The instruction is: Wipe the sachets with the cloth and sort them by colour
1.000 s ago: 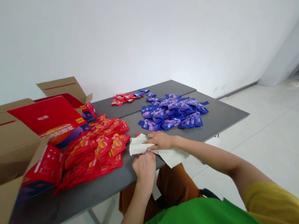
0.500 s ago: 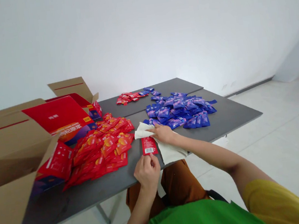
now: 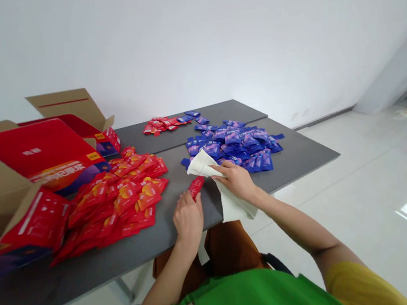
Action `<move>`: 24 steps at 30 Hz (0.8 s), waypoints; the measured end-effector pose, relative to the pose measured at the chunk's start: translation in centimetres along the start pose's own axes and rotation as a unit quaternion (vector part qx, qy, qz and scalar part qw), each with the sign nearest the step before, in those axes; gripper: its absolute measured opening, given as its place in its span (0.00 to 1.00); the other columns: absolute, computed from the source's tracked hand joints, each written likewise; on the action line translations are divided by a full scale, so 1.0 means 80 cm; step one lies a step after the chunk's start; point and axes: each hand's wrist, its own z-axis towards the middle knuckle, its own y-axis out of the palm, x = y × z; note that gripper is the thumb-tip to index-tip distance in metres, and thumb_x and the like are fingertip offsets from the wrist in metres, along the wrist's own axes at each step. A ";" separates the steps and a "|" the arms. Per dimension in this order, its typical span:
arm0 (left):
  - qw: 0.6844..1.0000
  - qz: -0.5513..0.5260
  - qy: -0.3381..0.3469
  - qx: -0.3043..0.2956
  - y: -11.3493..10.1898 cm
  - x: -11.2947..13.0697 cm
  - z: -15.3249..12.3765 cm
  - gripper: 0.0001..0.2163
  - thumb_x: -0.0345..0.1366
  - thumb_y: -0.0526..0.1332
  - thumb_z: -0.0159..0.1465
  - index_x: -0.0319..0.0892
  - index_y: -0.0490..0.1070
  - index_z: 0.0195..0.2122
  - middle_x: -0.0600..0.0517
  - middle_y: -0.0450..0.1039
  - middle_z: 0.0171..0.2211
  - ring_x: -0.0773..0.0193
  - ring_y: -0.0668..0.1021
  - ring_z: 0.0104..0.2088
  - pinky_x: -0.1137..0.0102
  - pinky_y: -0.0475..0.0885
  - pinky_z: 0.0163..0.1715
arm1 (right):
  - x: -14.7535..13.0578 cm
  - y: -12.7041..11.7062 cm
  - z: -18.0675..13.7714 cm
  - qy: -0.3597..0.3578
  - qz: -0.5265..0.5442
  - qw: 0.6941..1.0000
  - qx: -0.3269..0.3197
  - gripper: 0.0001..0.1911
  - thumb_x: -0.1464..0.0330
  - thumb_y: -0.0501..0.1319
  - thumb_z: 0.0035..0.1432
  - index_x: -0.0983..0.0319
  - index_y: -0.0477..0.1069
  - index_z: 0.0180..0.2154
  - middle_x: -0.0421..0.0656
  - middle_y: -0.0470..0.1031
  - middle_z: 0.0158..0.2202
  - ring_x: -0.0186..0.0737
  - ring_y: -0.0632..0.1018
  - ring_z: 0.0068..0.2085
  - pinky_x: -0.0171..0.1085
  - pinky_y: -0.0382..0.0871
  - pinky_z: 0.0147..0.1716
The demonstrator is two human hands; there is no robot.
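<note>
Near the table's front edge, my left hand is closed on a red sachet, which tilts up from the tabletop. My right hand grips a whitish cloth just to the right of it; one end of the cloth hangs past the table edge. A heap of red sachets with orange print lies to the left of my hands. Beyond my right hand is a pile of blue-purple sachets. The fingertips of my left hand are partly hidden.
Open red printed cartons with brown flaps, one nearer and one farther, stand at the left. A small group of red sachets lies at the back of the dark grey table. A white wall rises behind.
The red sachet has gone from flat on the table to lifted and tilted in my left hand. My right hand and the cloth have drawn off it. The view has shifted right.
</note>
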 end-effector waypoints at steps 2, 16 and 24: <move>0.999 -0.027 -0.033 0.012 -0.002 -0.005 0.002 0.22 0.41 0.43 0.71 0.34 0.70 0.50 0.38 0.77 0.39 0.54 0.80 0.38 0.66 0.70 0.36 | -0.003 -0.003 -0.007 -0.016 0.018 1.000 0.013 0.26 0.53 0.49 0.68 0.51 0.60 0.63 0.44 0.70 0.44 0.39 0.73 0.44 0.33 0.63 0.41; 0.665 -0.685 -0.275 -0.116 -0.004 -0.049 0.028 0.18 0.34 0.63 0.50 0.38 0.69 0.43 0.45 0.77 0.40 0.57 0.80 0.37 0.61 0.77 0.36 | -0.096 0.049 -0.017 -0.118 -0.017 0.988 -0.096 0.27 0.49 0.44 0.66 0.46 0.57 0.63 0.47 0.70 0.50 0.45 0.75 0.44 0.40 0.69 0.40; 0.729 -0.612 -0.289 -0.100 -0.069 -0.093 0.014 0.12 0.40 0.61 0.58 0.38 0.67 0.38 0.50 0.74 0.31 0.60 0.79 0.28 0.56 0.78 0.30 | -0.084 0.047 0.001 0.044 -0.055 0.993 -0.099 0.32 0.46 0.37 0.66 0.54 0.65 0.58 0.52 0.70 0.48 0.47 0.76 0.43 0.39 0.69 0.37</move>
